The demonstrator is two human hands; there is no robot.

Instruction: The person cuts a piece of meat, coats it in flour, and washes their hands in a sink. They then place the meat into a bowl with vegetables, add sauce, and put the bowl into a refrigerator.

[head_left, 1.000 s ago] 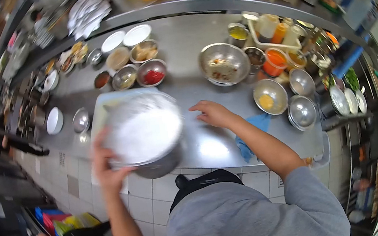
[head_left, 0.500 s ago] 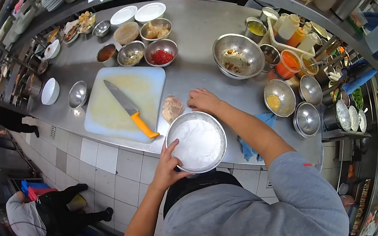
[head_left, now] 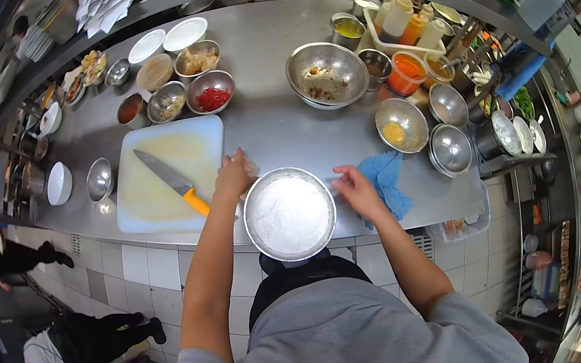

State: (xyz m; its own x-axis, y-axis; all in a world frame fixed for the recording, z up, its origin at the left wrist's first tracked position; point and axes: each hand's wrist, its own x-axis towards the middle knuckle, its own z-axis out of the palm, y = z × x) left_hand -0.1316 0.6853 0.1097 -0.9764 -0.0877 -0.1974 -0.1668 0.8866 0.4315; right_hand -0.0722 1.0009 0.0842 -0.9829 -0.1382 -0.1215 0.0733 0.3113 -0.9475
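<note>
A steel bowl of white powder (head_left: pixel 290 214) sits at the counter's front edge in front of the body. My left hand (head_left: pixel 233 175) is closed on a pale piece of food (head_left: pixel 251 167), mostly hidden behind the fingers, between the bowl and the cutting board (head_left: pixel 145 153). On the board lies a knife with an orange handle (head_left: pixel 165 172). Just right of the powder bowl, my right hand (head_left: pixel 357 188) hovers with its fingers apart, holding nothing. A blue cloth (head_left: pixel 385 181) lies beside it.
Bowls of red pieces (head_left: pixel 211 94) and other ingredients stand behind the board. Farther right are a large steel bowl (head_left: pixel 327 74), sauce bottles (head_left: pixel 397 16), a bowl with yellow food (head_left: pixel 401 126) and stacked bowls (head_left: pixel 451 150). One co-worker (head_left: pixel 80 348) is at lower left.
My left hand has left the bowl's rim and reached the pale piece. My right hand has moved back from the counter to the bowl's right side. The view has shifted.
</note>
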